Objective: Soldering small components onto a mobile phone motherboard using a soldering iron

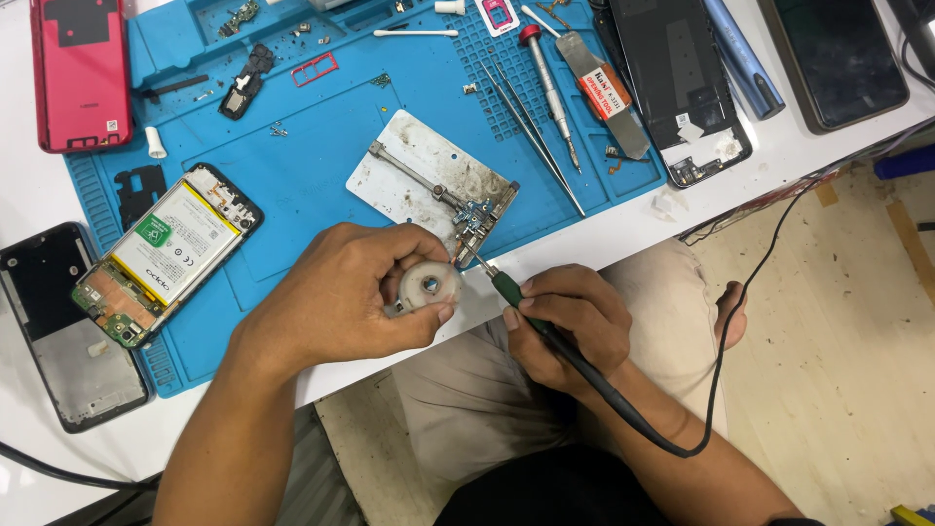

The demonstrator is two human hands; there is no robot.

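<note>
Left hand: fingers around a small white spool with a silvery centre. Right hand: fingers on a soldering iron, green collar just past the fingertips, black grip and black cord behind them. Beyond both sets of fingertips, a grey metal holder plate, stained brown, on a bright blue mat with ribbed and gridded zones. Left of the left-hand fingers, an open phone: white battery, green label, yellow edge stripes. Far beyond, a red back cover.
</note>
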